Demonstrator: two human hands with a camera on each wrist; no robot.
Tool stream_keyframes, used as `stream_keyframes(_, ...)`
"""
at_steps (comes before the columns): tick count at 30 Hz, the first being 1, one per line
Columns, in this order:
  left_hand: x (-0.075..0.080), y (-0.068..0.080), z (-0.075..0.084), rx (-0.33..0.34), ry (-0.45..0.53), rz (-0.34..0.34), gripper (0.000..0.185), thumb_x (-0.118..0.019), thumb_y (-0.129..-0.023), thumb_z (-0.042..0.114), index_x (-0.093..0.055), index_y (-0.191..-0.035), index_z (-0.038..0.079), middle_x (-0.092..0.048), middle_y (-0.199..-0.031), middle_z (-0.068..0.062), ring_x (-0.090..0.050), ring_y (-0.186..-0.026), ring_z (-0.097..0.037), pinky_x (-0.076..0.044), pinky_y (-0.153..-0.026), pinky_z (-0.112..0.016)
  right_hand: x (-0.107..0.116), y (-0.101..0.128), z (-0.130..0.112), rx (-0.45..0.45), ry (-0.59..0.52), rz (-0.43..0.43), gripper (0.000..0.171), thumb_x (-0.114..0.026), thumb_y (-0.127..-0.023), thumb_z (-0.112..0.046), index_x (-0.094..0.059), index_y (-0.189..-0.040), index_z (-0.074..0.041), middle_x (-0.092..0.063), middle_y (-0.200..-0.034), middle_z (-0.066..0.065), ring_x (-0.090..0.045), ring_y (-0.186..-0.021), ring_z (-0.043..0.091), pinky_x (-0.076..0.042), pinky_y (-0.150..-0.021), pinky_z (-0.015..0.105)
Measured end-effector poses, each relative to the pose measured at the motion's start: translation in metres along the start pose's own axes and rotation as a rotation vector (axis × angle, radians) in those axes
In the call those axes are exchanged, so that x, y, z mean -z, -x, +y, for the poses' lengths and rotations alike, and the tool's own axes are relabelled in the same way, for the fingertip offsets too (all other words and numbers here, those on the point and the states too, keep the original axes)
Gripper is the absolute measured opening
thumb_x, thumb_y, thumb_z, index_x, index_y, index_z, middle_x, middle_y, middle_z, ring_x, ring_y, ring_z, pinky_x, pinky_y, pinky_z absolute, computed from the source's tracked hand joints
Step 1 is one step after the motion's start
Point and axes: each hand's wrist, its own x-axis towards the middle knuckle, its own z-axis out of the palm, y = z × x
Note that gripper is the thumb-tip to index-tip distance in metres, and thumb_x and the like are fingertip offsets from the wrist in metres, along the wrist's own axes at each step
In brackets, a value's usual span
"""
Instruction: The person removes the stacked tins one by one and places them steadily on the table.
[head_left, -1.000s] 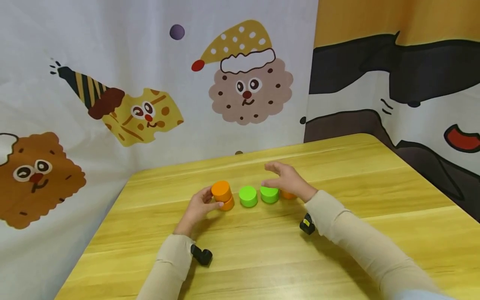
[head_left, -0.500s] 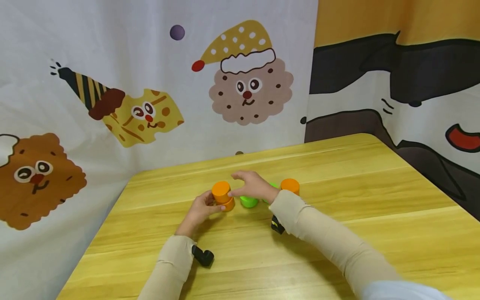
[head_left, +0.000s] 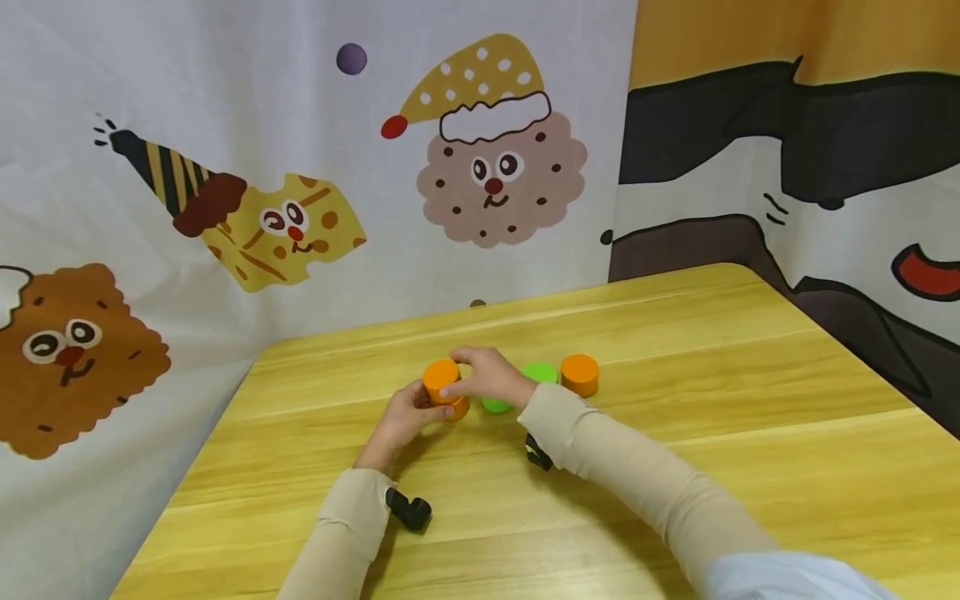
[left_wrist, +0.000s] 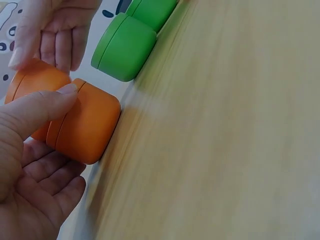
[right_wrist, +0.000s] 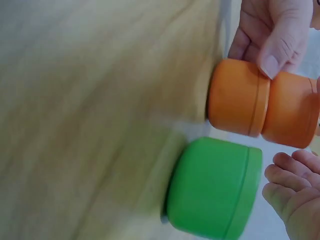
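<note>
Two orange cylinders stand stacked near the table's middle: the top orange cylinder (head_left: 439, 377) (left_wrist: 34, 84) (right_wrist: 293, 116) sits on the lower orange cylinder (head_left: 457, 408) (left_wrist: 86, 126) (right_wrist: 235, 97). My left hand (head_left: 417, 403) (left_wrist: 45, 107) grips the stack from the left, its thumb across the seam. From the right, my right hand (head_left: 459, 377) (left_wrist: 50, 47) pinches the top cylinder between thumb and fingers. Just right of the stack a green cylinder (head_left: 495, 406) (left_wrist: 125, 47) (right_wrist: 215, 187) is partly hidden behind my right wrist.
Further right in the row stand a second green cylinder (head_left: 542, 372) (left_wrist: 150, 11) and a lone orange cylinder (head_left: 580, 374). The yellow wooden table (head_left: 675, 467) is backed by cartoon-print curtains (head_left: 300, 167) behind and on the right.
My right hand left the green and orange cylinders on the right, swept left, and now closes on the top orange cylinder. The left hand stayed on the stack.
</note>
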Motion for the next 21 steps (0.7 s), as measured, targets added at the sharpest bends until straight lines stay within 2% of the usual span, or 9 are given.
stream_keyframes(2, -0.001, 0.004, 0.008, 0.006, 0.005, -0.01, 0.049, -0.07, -0.08, 0.003, -0.053, -0.126, 0.001, -0.059, -0.122, -0.017, -0.057, -0.111, -0.029, -0.049, -0.092, -0.037, -0.003, -0.001, 0.0, -0.001, -0.006, 0.009, 0.069, -0.074, -0.079, -0.03, -0.045, -0.136, -0.004, -0.048, -0.137, 0.012, -0.044, -0.126, 0.026, -0.04, -0.101, 0.04)
stream_keyframes(4, -0.001, 0.004, 0.008, 0.009, 0.007, -0.008, 0.048, -0.07, -0.081, 0.002, -0.054, -0.126, 0.0, -0.059, -0.122, -0.018, -0.057, -0.11, -0.029, -0.049, -0.091, -0.036, -0.005, -0.001, 0.0, -0.005, -0.016, 0.018, 0.068, -0.074, -0.08, -0.029, -0.045, -0.136, -0.004, -0.048, -0.137, 0.012, -0.044, -0.126, 0.026, -0.041, -0.101, 0.04)
stream_keyframes(6, -0.001, 0.003, 0.007, 0.015, -0.001, -0.004, 0.048, -0.069, -0.081, 0.002, -0.054, -0.126, 0.0, -0.059, -0.122, -0.018, -0.057, -0.11, -0.03, -0.049, -0.091, -0.037, -0.007, -0.001, 0.0, -0.012, -0.016, 0.024, 0.068, -0.074, -0.08, -0.028, -0.045, -0.136, -0.004, -0.047, -0.137, 0.012, -0.044, -0.126, 0.027, -0.041, -0.101, 0.04)
stream_keyframes(9, -0.001, -0.003, -0.005, 0.002, -0.01, 0.008, 0.048, -0.071, -0.08, 0.004, -0.055, -0.125, 0.002, -0.06, -0.12, -0.016, -0.058, -0.108, -0.027, -0.049, -0.091, -0.036, -0.008, -0.002, 0.001, -0.003, -0.013, 0.025, 0.068, -0.074, -0.08, -0.029, -0.045, -0.136, -0.003, -0.048, -0.136, 0.012, -0.045, -0.125, 0.028, -0.042, -0.099, 0.04)
stream_keyframes(13, 0.0, -0.003, -0.004, 0.001, -0.008, 0.002, 0.048, -0.071, -0.08, 0.004, -0.055, -0.125, 0.003, -0.061, -0.12, -0.016, -0.058, -0.108, -0.026, -0.049, -0.091, -0.035, -0.009, -0.003, 0.002, 0.011, -0.014, 0.022, 0.067, -0.073, -0.081, -0.03, -0.045, -0.135, -0.002, -0.049, -0.136, 0.012, -0.046, -0.124, 0.027, -0.042, -0.099, 0.04)
stream_keyframes(21, -0.002, 0.01, 0.023, 0.017, -0.041, -0.011, 0.044, -0.069, -0.081, 0.001, -0.056, -0.123, -0.002, -0.061, -0.118, -0.018, -0.058, -0.108, -0.03, -0.049, -0.091, -0.036, -0.009, -0.001, 0.003, 0.03, -0.006, 0.015, 0.062, -0.07, -0.083, -0.029, -0.046, -0.135, -0.004, -0.05, -0.134, 0.011, -0.047, -0.123, 0.024, -0.042, -0.1, 0.039)
